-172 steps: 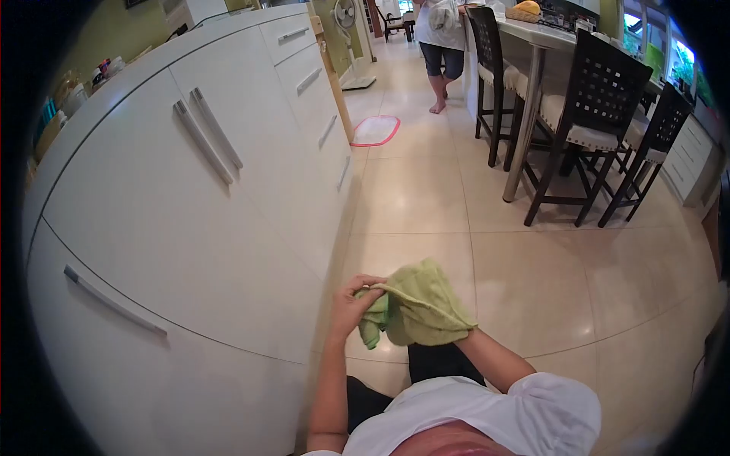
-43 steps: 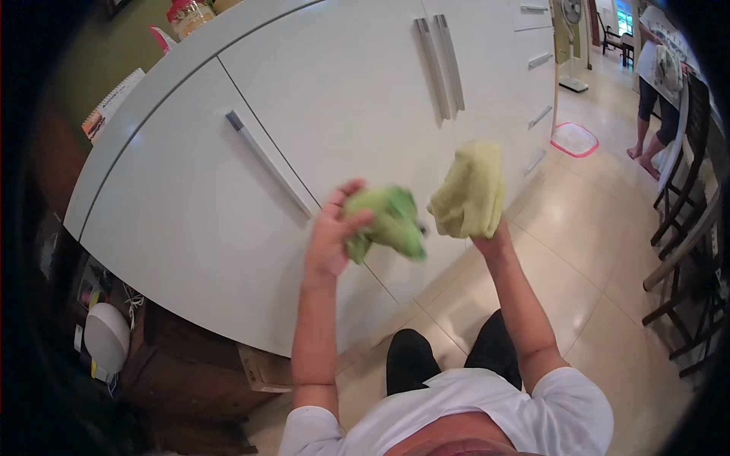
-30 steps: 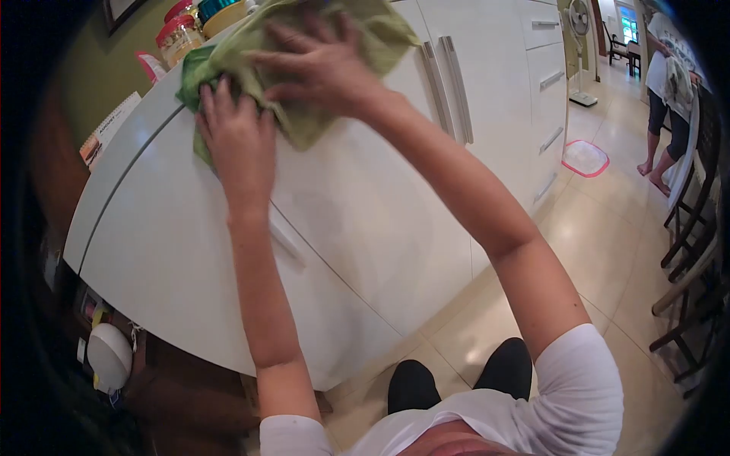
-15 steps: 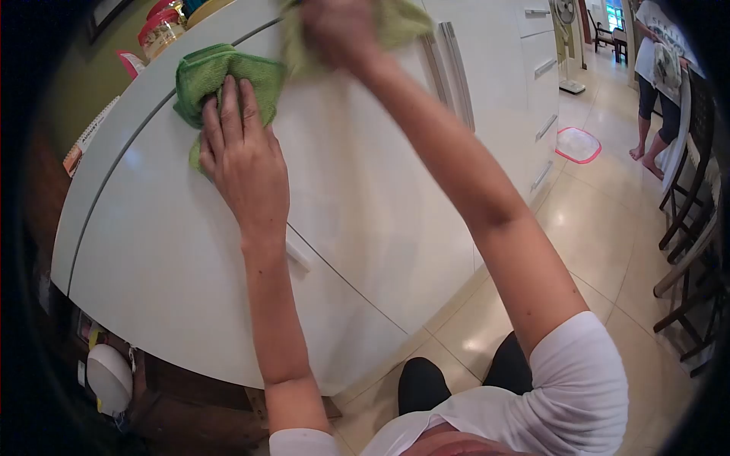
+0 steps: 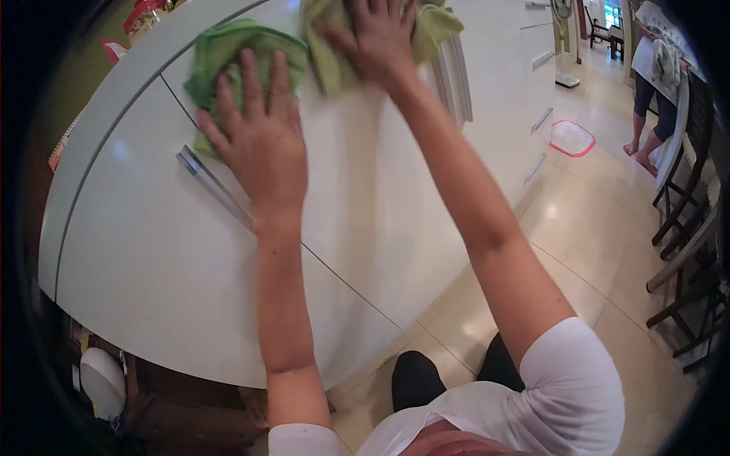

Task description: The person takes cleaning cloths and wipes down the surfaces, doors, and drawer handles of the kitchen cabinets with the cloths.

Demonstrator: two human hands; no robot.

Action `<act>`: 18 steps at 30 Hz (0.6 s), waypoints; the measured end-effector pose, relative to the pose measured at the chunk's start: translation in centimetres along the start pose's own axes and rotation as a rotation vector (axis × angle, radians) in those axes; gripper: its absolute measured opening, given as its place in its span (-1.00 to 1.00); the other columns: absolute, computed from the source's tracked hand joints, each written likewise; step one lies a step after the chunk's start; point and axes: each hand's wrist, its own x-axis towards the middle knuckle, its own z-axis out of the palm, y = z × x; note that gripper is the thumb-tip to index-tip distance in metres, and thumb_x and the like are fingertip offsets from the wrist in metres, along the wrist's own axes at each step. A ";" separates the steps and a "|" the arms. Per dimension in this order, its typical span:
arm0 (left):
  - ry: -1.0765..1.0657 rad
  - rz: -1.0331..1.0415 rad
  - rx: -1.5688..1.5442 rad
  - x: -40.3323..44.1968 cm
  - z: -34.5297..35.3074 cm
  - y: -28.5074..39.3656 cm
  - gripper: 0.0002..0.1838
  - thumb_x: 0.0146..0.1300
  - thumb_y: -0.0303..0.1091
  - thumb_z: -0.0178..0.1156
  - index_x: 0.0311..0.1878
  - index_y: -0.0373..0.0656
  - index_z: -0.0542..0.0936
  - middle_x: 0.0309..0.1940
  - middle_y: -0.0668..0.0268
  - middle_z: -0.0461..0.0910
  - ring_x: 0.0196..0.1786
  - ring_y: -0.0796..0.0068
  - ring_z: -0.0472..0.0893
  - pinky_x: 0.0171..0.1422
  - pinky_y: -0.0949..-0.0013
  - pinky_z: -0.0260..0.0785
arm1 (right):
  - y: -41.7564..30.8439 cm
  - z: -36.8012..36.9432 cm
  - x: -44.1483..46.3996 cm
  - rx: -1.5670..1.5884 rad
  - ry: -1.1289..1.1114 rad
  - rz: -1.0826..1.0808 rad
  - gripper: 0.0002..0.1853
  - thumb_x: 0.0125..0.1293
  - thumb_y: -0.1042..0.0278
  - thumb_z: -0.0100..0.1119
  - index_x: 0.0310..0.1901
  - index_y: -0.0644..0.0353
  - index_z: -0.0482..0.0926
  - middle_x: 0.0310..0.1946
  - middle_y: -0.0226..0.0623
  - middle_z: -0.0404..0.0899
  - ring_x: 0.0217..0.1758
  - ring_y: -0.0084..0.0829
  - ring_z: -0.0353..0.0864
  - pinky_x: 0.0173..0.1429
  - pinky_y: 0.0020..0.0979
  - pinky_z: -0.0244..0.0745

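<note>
Item: green cloth, bunched and folded, against the white cabinet front, just above the upper end of a bar handle. Left grip, a bare hand: fingers fanned out, laid over the cloth, nothing visibly pinched.

Item: yellow-green cloth, higher and to the right, near the paired handles. Right grip: blurred, fingers apparently spread over the cloth; fingertips run out of my sight at the top.

Risks, in my judgement: with palms flat and nothing pinched, either cloth could slide from under its hand if pressure eased. A loose fold of the green cloth could snag on the bar handle; the yellow-green one, or the knuckles, could catch on the paired handles. Reaching past the upper edge could knock the red-lidded jar.

Edges and room: a dark groove curves above and left of the green cloth; a door seam slants down between the forearms. Smooth panel runs below the right grip toward the tiled floor. Rightward, floor stretches from the cabinet to the dark chairs, a pink-rimmed mat lying on it; another person stands beyond, well apart.
</note>
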 end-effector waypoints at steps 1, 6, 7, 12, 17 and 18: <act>-0.106 0.038 -0.009 -1.3 0.1 0.7 -0.38 0.30 -0.14 0.05 0.44 0.22 0.21 0.49 0.44 0.07 0.45 0.16 0.12 0.49 -0.20 -0.21 | -0.6 -0.5 -3.9 0.050 -0.006 0.035 -0.22 0.30 -0.23 -0.07 0.43 0.06 0.10 0.49 0.05 -0.16 0.51 0.20 -0.17 0.48 0.16 -0.23; -0.568 0.262 -0.193 -18.9 1.9 8.6 -0.39 0.26 -0.29 -0.02 0.43 0.08 0.24 0.43 0.35 0.18 0.42 0.18 0.17 0.52 -0.25 -0.29 | 1.2 -2.4 -31.1 0.155 -0.325 0.298 -0.22 0.28 -0.17 -0.02 0.46 0.01 0.09 0.52 0.02 -0.35 0.54 0.19 -0.29 0.50 0.16 -0.41; -0.623 0.278 -0.310 -21.2 2.0 9.5 -0.39 0.23 -0.31 -0.01 0.41 0.06 0.28 0.38 0.33 0.26 0.40 0.19 0.20 0.52 -0.26 -0.30 | 1.0 -4.0 -33.8 0.202 -0.422 0.362 -0.24 0.26 -0.16 0.00 0.42 0.04 0.17 0.52 0.02 -0.33 0.53 0.21 -0.27 0.49 0.17 -0.39; -0.447 0.263 -0.165 -14.8 2.0 7.9 -0.47 0.18 -0.33 0.01 0.28 -0.06 0.43 0.12 0.32 0.48 0.36 0.18 0.25 0.48 -0.38 -0.30 | 2.0 -3.5 -24.3 0.171 -0.297 0.105 -0.48 0.13 -0.13 0.14 -0.10 0.18 0.64 0.51 0.02 -0.20 0.51 0.25 -0.18 0.43 0.21 -0.23; 0.008 0.035 0.022 1.3 2.2 3.3 -0.38 0.25 -0.36 -0.06 0.43 0.02 0.24 0.34 0.41 0.32 0.39 0.13 0.22 0.47 -0.36 -0.35 | 1.4 -1.0 -2.2 0.156 -0.031 0.089 -0.36 0.16 -0.09 0.12 0.22 0.10 0.38 0.46 0.06 -0.06 0.37 0.20 0.11 0.32 0.17 0.10; 0.034 0.024 0.040 2.5 2.7 3.5 -0.39 0.28 -0.34 -0.06 0.44 0.05 0.20 0.35 0.41 0.30 0.39 0.12 0.22 0.46 -0.36 -0.31 | 1.3 -0.4 0.2 0.223 0.043 0.117 -0.21 0.32 -0.15 -0.05 0.37 0.34 0.15 0.47 0.19 -0.19 0.49 0.32 -0.22 0.48 0.18 -0.22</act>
